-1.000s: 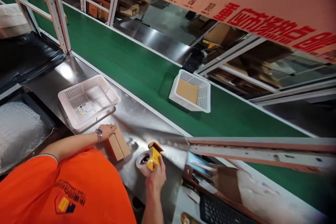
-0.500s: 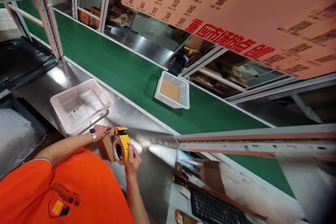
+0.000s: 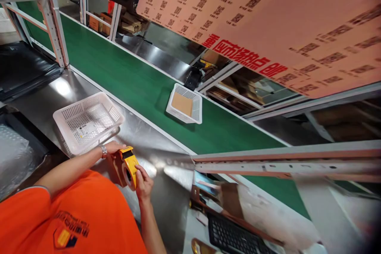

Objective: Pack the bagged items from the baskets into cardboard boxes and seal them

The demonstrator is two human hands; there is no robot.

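Note:
My right hand (image 3: 144,183) is closed around a yellow tape dispenser (image 3: 131,165) with a roll of tape in it. The dispenser's head lies against the top of a small brown cardboard box (image 3: 114,170), which stands close to my body. From the far side my left hand (image 3: 114,147), with a metal watch on its wrist, grips the upper part of this box; its fingertips are partly behind the dispenser. Just beyond my left wrist, a white perforated basket (image 3: 61,116) holding a white label sits on the metal table (image 3: 166,200).
Past the table runs a green conveyor belt (image 3: 127,75), carrying another white basket (image 3: 196,116) with a cardboard piece inside. A metal rail (image 3: 268,166) crosses at right, above a keyboard (image 3: 238,234). A pink board (image 3: 268,20) with printed codes hangs overhead. Bubble wrap (image 3: 13,154) lies at left.
The tape dispenser has moved left and tipped in over the cardboard box, close to my left fingers. My left hand still grips the box. The view has shifted slightly.

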